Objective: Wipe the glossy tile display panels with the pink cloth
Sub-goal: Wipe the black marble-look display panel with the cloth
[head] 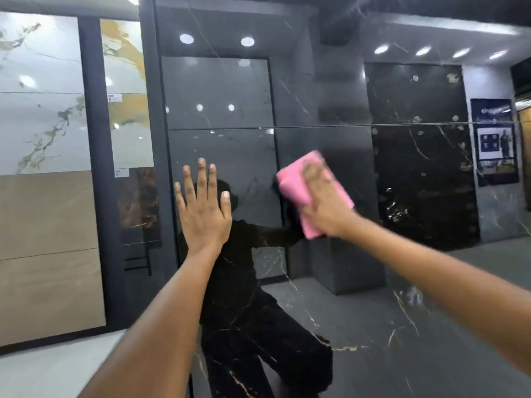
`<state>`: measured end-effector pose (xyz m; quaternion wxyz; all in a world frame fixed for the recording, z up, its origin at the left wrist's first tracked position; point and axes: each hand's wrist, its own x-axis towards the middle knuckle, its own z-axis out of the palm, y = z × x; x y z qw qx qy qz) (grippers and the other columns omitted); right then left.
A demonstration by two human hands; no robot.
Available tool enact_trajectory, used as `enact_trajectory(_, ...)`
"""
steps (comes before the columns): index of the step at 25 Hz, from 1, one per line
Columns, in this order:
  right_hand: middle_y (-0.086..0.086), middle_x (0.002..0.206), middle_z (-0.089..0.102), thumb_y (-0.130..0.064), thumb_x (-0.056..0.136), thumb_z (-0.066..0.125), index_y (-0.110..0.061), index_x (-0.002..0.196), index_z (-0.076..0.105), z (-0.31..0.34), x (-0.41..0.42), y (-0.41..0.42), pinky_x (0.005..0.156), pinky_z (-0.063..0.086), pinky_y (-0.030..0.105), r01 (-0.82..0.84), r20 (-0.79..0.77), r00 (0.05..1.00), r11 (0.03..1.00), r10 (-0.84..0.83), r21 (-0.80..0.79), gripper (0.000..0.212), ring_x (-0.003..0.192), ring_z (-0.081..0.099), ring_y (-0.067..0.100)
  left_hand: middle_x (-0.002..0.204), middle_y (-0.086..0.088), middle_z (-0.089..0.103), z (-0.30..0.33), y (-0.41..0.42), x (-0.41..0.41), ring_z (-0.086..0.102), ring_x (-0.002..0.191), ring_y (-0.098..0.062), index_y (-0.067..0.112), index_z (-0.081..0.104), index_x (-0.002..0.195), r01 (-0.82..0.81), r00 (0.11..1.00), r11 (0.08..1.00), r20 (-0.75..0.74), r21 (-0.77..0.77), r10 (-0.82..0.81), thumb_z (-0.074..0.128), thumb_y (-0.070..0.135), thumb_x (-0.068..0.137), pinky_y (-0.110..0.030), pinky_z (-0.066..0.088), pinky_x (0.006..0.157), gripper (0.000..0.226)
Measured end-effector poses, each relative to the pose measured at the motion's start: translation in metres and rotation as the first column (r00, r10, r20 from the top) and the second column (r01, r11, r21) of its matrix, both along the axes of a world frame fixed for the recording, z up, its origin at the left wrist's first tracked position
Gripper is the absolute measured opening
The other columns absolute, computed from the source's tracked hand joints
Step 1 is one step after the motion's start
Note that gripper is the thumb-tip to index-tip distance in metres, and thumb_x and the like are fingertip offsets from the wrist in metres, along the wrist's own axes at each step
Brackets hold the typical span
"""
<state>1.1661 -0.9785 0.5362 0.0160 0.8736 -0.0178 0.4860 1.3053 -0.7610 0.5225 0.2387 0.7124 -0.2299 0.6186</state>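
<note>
Left hand (202, 209) flat on black tile panel (321, 297), fingers straight and spread, palm against surface. Right hand (326, 203) presses folded pink cloth (296, 186) on same panel, just right of left hand, fingers laid over top, a bit blurry. Cloth looks soft, rectangular. Panel super glossy, dark marble look with thin gold-white veins, mirrors ceiling spotlights and person's dark outline. Off left: pale marble panel (40, 90) with green-gold veining, matte beige panel (48, 251) below it.
</note>
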Motion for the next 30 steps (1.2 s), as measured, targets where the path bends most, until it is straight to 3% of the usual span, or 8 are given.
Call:
enact_trajectory(3, 0.015, 0.16, 0.005, -0.029, 0.082, 0.042, -0.004, 0.151, 0.005, -0.023, -0.006, -0.03, 0.119, 0.005, 0.041, -0.018, -0.086, 0.996, 0.885, -0.025, -0.465, 0.083, 0.148, 0.003, 0.03, 0.165, -0.003, 0.006, 0.003, 0.004, -0.003, -0.002, 0.151, -0.027, 0.019, 0.011, 0.157, -0.039, 0.998, 0.999, -0.044, 0.001, 0.039, 0.022, 0.039, 0.102, -0.044, -0.003, 0.122, 0.059)
enact_trajectory(6, 0.019, 0.16, -0.003, -0.027, 0.089, 0.04, 0.001, 0.15, -0.001, -0.004, -0.027, -0.067, 0.121, 0.002, 0.041, 0.111, 0.051, 0.991, 0.98, -0.121, 0.167, 0.079, 0.148, -0.007, 0.033, 0.164, -0.007, 0.013, 0.009, -0.024, -0.034, 0.004, 0.151, -0.028, 0.01, 0.024, 0.154, 0.01, 0.987, 0.987, -0.159, -0.159, -0.036, 0.034, 0.033, 0.104, -0.05, 0.003, 0.121, 0.056)
enact_trajectory(8, 0.019, 0.159, -0.01, -0.024, 0.093, 0.041, 0.0, 0.15, -0.006, -0.009, -0.028, -0.06, 0.121, -0.006, 0.039, 0.114, 0.037, 0.991, 0.946, -0.131, 0.304, 0.079, 0.148, -0.011, 0.033, 0.16, -0.01, 0.023, 0.015, -0.069, -0.068, 0.011, 0.15, -0.029, 0.007, 0.036, 0.148, 0.146, 0.976, 0.972, -0.136, -0.182, -0.171, 0.033, 0.033, 0.101, -0.048, 0.002, 0.12, 0.054)
enact_trajectory(13, 0.012, 0.159, -0.01, -0.033, 0.086, 0.029, -0.007, 0.15, -0.007, -0.017, -0.055, -0.126, 0.118, -0.008, 0.033, -0.043, -0.04, 0.999, 0.953, 0.032, -0.301, 0.078, 0.149, -0.006, 0.029, 0.161, -0.002, 0.025, 0.023, -0.174, -0.108, 0.012, 0.15, -0.025, 0.017, 0.036, 0.149, 0.257, 0.958, 0.959, -0.101, -0.122, -0.27, 0.018, 0.039, 0.099, -0.044, 0.003, 0.12, 0.058)
enact_trajectory(19, 0.019, 0.161, 0.003, -0.025, 0.093, 0.046, 0.001, 0.152, 0.01, 0.052, -0.085, -0.249, 0.119, 0.008, 0.046, 0.091, 0.244, 0.938, 0.856, -0.245, 0.509, 0.074, 0.148, 0.002, 0.036, 0.165, -0.002, 0.003, 0.002, -0.19, -0.073, -0.003, 0.151, -0.027, 0.022, 0.009, 0.157, -0.026, 0.998, 0.999, -0.057, 0.028, 0.027, 0.019, 0.041, 0.101, -0.041, -0.011, 0.119, 0.059)
enact_trajectory(22, 0.02, 0.16, 0.007, -0.028, 0.077, 0.04, -0.002, 0.153, 0.011, 0.05, -0.058, -0.189, 0.121, 0.001, 0.044, -0.029, 0.13, 0.991, 0.991, 0.012, 0.131, 0.085, 0.148, 0.004, 0.035, 0.165, -0.003, 0.003, 0.001, -0.192, -0.072, -0.004, 0.151, -0.028, 0.021, 0.01, 0.157, -0.062, 0.997, 0.998, -0.047, 0.027, 0.063, 0.021, 0.038, 0.102, -0.04, -0.013, 0.119, 0.059)
enact_trajectory(25, 0.011, 0.16, 0.011, -0.037, 0.078, 0.039, -0.015, 0.153, 0.02, 0.04, -0.051, -0.187, 0.12, -0.001, 0.042, -0.171, -0.127, 0.984, 0.829, 0.122, -0.533, 0.08, 0.148, 0.004, 0.024, 0.165, -0.005, 0.003, 0.0, -0.193, -0.072, -0.003, 0.151, -0.03, 0.019, 0.009, 0.157, -0.103, 0.994, 0.994, -0.026, 0.029, 0.104, 0.02, 0.037, 0.103, -0.043, -0.011, 0.119, 0.059)
enact_trajectory(30, 0.016, 0.158, 0.023, -0.026, 0.076, 0.048, -0.007, 0.148, 0.034, 0.108, -0.06, -0.24, 0.117, 0.012, 0.047, -0.067, 0.43, 0.903, 0.984, -0.01, 0.164, 0.076, 0.146, 0.014, 0.039, 0.165, -0.005, 0.001, -0.003, -0.197, -0.071, -0.005, 0.151, -0.029, 0.018, 0.01, 0.158, -0.097, 0.995, 0.995, -0.026, 0.001, 0.097, 0.017, 0.036, 0.102, -0.043, -0.011, 0.12, 0.059)
